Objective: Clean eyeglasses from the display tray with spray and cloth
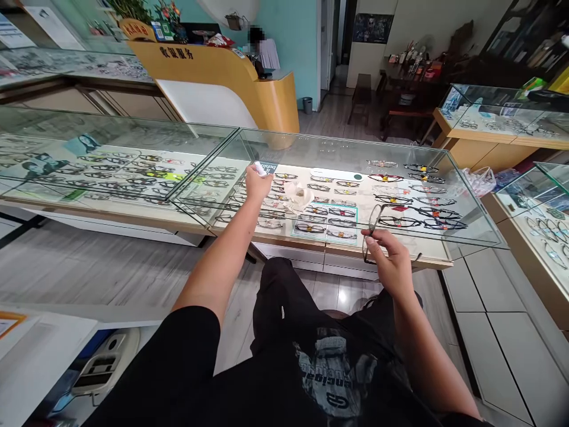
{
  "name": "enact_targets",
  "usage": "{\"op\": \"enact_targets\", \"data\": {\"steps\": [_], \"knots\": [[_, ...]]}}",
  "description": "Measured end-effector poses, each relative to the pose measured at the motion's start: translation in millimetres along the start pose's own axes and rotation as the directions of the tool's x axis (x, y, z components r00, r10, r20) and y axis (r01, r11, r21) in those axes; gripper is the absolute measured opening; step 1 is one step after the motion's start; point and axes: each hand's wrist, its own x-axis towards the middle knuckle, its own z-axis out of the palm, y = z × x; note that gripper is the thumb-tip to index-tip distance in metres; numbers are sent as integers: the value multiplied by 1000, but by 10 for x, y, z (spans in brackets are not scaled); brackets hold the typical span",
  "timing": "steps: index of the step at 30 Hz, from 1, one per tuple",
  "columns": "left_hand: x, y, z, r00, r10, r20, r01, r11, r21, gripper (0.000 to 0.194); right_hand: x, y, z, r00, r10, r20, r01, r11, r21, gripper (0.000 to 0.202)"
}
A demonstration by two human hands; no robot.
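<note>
My left hand [258, 185] is stretched out over the glass display case, its fingers closed round a small white object [260, 168] that looks like a little bottle; its exact kind does not show. Near my body, my right hand [393, 259] pinches a pair of eyeglasses [377, 218] with a thin dark frame, held tilted in front of the case's near edge. Between the two hands a crumpled whitish cloth [299, 197] lies on the glass top. Under the glass are rows of spectacle frames [395, 222], several with small coloured tags.
The glass display case [338, 142] runs across in front of me, with another glass case [111, 121] joined at the left. More cases [502, 121] stand at the right. Beyond is a yellow counter [213, 62], with a person [267, 53] behind it. A white cabinet [48, 350] is at lower left.
</note>
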Motion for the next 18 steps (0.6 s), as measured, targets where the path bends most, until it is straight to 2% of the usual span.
{"op": "enact_targets", "data": {"steps": [4,9,13,15,18], "knots": [[18,-80,68,999,-37,-16,36,999,-30,29,5,-27,-86,1000,-6,-28,7,1000,14,22],[-67,-89,42,1000,-26,12,27,990,-136,26,-3,-10,-165,999,-11,-48,14,999,48,21],[-286,83,-100,999,32,25,-23,959,-283,28,-6,0,-232,1000,-19,-22,20,997,70,22],[-508,266,-206,988,89,128,-16,873,-487,37,-12,-28,-267,1000,-13,10,12,997,80,22],[-962,625,-369,888,191,419,155,733,-662,70,-29,-128,-297,996,21,84,-30,993,116,22]]}}
